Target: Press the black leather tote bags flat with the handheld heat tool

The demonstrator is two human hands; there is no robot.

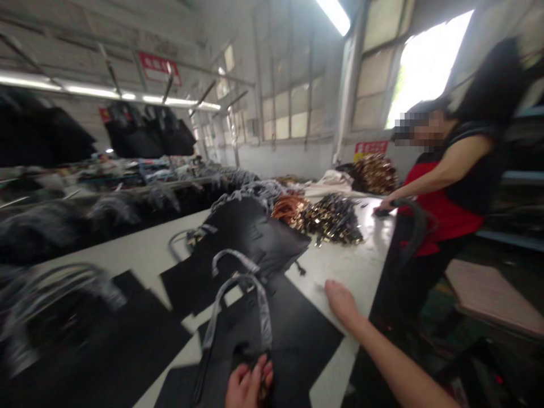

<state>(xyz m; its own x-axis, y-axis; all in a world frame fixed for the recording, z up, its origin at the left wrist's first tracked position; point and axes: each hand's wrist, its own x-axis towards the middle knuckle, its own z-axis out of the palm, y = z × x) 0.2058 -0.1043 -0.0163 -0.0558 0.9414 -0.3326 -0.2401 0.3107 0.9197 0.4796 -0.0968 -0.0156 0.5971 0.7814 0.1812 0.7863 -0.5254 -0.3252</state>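
Daylight glares white through the window [429, 71] far beyond the right hand [342, 303]; a fluorescent tube [335, 14] shines overhead; motion blur smears everything left of the left hand [249, 382]; edges bow outward.

The lower part of the left hand [249, 382] is cut off by the bottom edge, and its fingers hide what is between them. The black leather panels [89, 351] at the left side are blurred, and the single pieces in the metal hardware pile [334, 221] are too small to tell.
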